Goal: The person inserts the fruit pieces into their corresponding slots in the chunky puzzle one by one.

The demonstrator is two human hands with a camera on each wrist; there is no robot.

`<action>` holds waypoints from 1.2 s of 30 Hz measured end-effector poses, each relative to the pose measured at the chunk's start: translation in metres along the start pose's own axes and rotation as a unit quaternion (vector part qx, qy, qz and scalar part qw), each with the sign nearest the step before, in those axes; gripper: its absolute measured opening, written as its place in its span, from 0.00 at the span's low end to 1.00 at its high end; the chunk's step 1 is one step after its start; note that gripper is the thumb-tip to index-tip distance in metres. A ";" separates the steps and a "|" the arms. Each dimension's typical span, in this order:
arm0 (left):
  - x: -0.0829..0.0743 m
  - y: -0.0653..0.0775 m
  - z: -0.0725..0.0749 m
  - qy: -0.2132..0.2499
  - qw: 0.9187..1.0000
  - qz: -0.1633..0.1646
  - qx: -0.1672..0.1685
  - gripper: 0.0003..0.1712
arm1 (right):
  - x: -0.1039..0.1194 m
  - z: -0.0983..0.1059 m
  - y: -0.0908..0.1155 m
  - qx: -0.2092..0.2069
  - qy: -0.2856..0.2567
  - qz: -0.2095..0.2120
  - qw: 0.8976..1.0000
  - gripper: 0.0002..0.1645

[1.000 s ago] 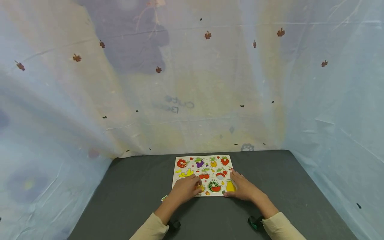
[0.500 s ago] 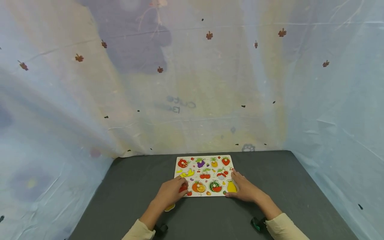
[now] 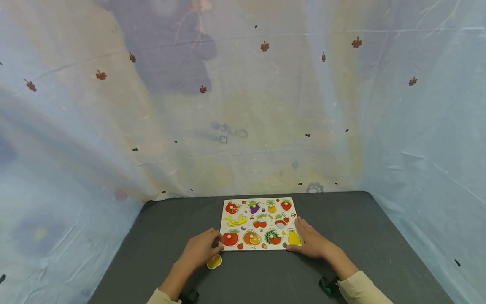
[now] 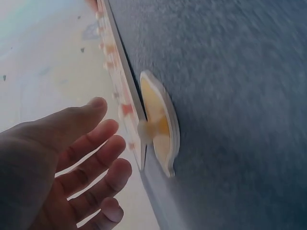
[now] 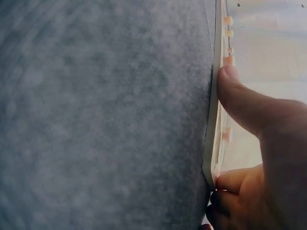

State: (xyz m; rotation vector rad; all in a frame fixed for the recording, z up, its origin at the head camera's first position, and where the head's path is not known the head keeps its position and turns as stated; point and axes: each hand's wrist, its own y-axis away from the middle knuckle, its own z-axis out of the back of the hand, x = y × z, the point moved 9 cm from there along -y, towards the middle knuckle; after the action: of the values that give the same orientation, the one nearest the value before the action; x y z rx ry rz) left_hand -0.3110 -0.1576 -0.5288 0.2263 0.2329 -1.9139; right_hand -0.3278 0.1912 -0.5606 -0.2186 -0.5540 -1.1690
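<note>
A white fruit puzzle board [image 3: 247, 246] with knobbed pieces lies on the dark table. My left hand [image 3: 199, 248] is beside its near left corner, fingers loosely bent and holding nothing. Close to those fingers is a loose yellow puzzle piece [image 3: 214, 262], flat on the table. In the left wrist view this piece [image 4: 162, 128] shows a round knob, apart from the fingertips. My right hand [image 3: 313, 240] holds the board's near right corner, thumb at the near edge and fingers along the right side. In the right wrist view, the thumb [image 5: 235, 93] touches the board's edge.
The dark grey tabletop [image 3: 265, 278] runs around the board. Behind it hangs a pale patterned sheet [image 3: 243, 105], which also closes in both sides. A black strap [image 3: 328, 286] is at the right wrist.
My left hand has drawn back leftward from over the board, uncovering the orange and then the apple. The loose yellow piece has come into view by it. My right hand stays at the corner.
</note>
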 end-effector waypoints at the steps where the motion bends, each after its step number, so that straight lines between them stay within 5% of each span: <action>1: 0.002 0.002 0.001 0.001 1.000 0.004 0.001 0.12 | 0.000 0.000 0.000 0.000 0.000 0.000 1.000 0.71; 17: 0.019 0.021 -0.001 0.043 0.997 0.023 0.065 0.16 | 0.003 0.001 0.001 0.006 -0.018 0.001 1.000 0.71; 36: 0.020 0.030 0.002 0.064 0.996 0.004 0.067 0.15 | 0.003 0.002 0.000 0.002 -0.021 0.005 1.000 0.72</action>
State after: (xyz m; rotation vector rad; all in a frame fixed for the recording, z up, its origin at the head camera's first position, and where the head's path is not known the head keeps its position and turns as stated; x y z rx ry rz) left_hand -0.2900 -0.1860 -0.5338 0.4408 0.1891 -1.9108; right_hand -0.3274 0.1903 -0.5573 -0.2432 -0.5920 -1.1562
